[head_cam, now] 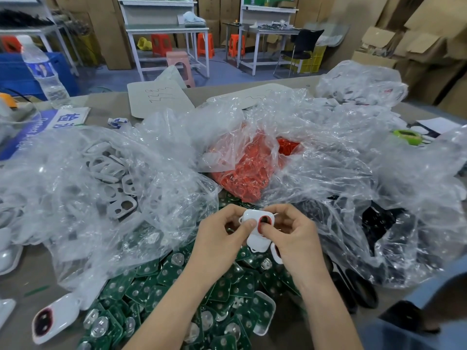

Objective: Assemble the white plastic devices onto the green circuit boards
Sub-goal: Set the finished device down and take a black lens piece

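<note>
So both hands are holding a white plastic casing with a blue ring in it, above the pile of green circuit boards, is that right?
Not quite. The head view shows the ring in the white plastic casing is red, not blue. The rest holds: the left hand and right hand both hold it above the pile of green circuit boards.

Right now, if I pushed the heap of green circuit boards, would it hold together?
The green circuit boards lie loose and overlapping, so they'd likely slide apart. Each looks thin and flat, probably light, unlikely to roll.
</note>
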A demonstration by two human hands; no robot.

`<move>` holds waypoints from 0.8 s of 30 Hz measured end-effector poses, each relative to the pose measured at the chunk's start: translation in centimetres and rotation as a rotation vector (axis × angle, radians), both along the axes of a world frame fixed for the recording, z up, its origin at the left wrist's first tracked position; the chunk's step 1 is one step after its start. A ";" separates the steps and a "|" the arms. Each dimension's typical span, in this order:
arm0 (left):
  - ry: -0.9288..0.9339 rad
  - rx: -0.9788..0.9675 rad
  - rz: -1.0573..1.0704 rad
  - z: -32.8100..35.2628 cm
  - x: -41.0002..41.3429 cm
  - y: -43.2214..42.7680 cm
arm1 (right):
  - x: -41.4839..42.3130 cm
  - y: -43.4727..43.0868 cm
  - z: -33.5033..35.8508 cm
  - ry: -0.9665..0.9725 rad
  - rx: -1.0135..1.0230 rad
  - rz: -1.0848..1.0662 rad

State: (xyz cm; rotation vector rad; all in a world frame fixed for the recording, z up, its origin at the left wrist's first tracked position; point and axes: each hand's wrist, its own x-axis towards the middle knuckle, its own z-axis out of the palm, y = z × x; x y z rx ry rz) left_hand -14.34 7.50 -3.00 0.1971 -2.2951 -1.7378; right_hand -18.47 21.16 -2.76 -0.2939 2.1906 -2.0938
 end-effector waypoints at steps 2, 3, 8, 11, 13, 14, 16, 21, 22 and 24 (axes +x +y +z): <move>0.003 -0.008 -0.022 0.0 0.1 0.0 | 0.0 0.2 0.1 0.020 0.016 0.020; 0.003 0.020 -0.029 0.1 0.0 0.0 | 0.0 0.3 0.2 0.006 -0.029 0.033; -0.003 0.095 -0.038 0.0 0.0 0.0 | -0.1 0.4 -0.3 -0.090 -0.229 0.051; 0.004 0.112 -0.046 -0.1 0.0 0.2 | 0.0 0.5 -0.3 -0.156 -0.355 0.093; -0.010 0.149 -0.068 0.0 0.0 0.3 | -0.1 0.6 -0.2 -0.202 -0.444 0.140; -0.019 0.182 -0.080 0.0 0.1 0.4 | -0.2 0.7 -0.2 -0.216 -0.470 0.163; -0.027 0.201 -0.083 0.1 0.0 0.5 | -0.2 0.8 -0.3 -0.228 -0.499 0.190; -0.018 0.142 -0.066 0.2 0.1 0.8 | -0.3 1.3 -0.7 -0.169 -0.436 0.160; -0.018 0.143 -0.073 0.2 0.1 0.7 | -0.4 1.5 -0.6 -0.151 -0.413 0.163; -0.023 0.148 -0.082 0.2 0.1 0.6 | -0.6 1.8 -0.4 -0.119 -0.361 0.176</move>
